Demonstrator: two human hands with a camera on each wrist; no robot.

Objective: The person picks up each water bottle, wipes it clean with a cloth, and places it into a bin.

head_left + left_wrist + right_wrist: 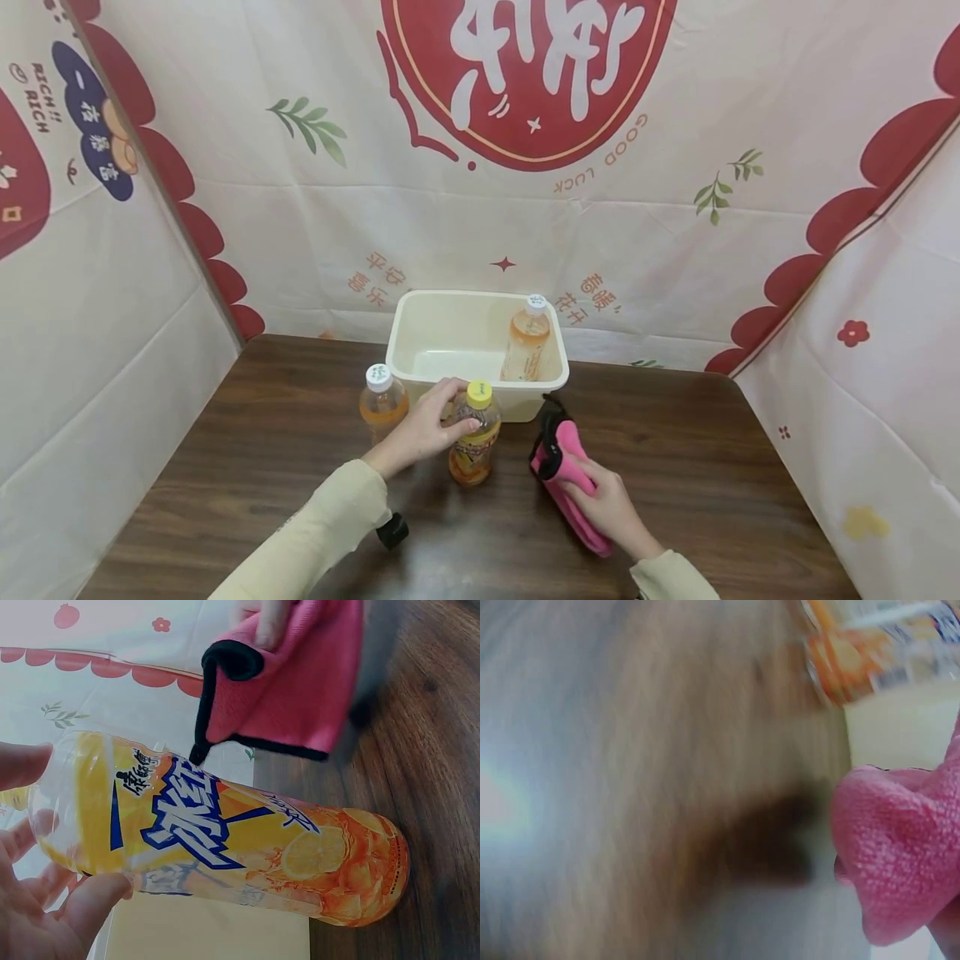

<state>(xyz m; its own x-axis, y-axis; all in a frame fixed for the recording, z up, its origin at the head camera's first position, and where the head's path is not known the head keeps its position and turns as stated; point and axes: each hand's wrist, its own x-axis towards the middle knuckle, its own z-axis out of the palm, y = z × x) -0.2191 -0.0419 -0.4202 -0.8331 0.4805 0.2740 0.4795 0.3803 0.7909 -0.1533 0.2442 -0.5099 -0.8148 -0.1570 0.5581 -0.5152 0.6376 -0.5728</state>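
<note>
"While we are standing here, what are the hands doing, from the head view?"

"The left hand (423,425) is gripping the yellow-capped bottle (474,454) at its upper part, in front of the cream tub (450,321). The right hand (609,504) is holding the pink cloth (572,442), fingers clamped on it."

"And from the left wrist?"

"Thumb and fingers are curling round the bottle's shoulder; the cloth is showing near its label."

"From the right wrist?"

"The cloth is bulging at the right edge; how the fingers are lying there, I cannot tell."
</note>
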